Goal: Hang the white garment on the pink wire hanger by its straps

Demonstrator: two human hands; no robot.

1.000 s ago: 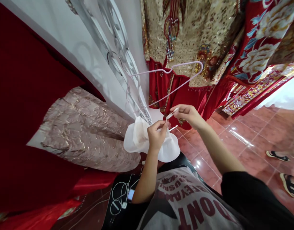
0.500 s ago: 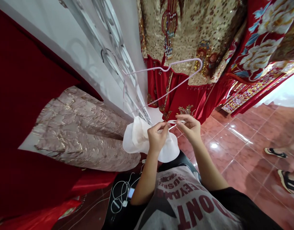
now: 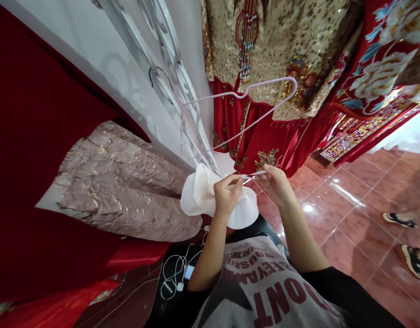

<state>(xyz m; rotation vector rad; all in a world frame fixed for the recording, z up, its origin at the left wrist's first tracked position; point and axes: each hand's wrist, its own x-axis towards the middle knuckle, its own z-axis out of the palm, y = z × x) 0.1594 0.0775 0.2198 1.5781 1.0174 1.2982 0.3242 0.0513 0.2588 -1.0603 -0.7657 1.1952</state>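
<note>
Between my two hands runs a thin white ribbon [image 3: 253, 174], pulled nearly straight. My left hand [image 3: 226, 196] pinches one end of it between thumb and fingers. The fingertips of my right hand [image 3: 277, 184] close on the other end. Below and around my left hand hangs a piece of white fabric [image 3: 243, 212] with rounded, flared edges; the ribbon seems to belong to it, though the join is hidden by my hand. Just beyond, a pink clothes hanger [image 3: 226, 94] hangs by its hook at the white metal rack.
The white scrollwork rack [image 3: 168, 77] rises ahead. A pinkish patterned garment [image 3: 127, 182] hangs at left, a gold sequined garment [image 3: 264, 54] ahead. A black seat [image 3: 155, 296] holds a coiled white cable [image 3: 172, 273]. Another person's sandalled foot [image 3: 399, 220] stands on the red tiled floor [image 3: 353, 218].
My right hand has drawn a little to the right, away from my left, stretching the ribbon. My left hand keeps its pinch. The view has shifted slightly.
</note>
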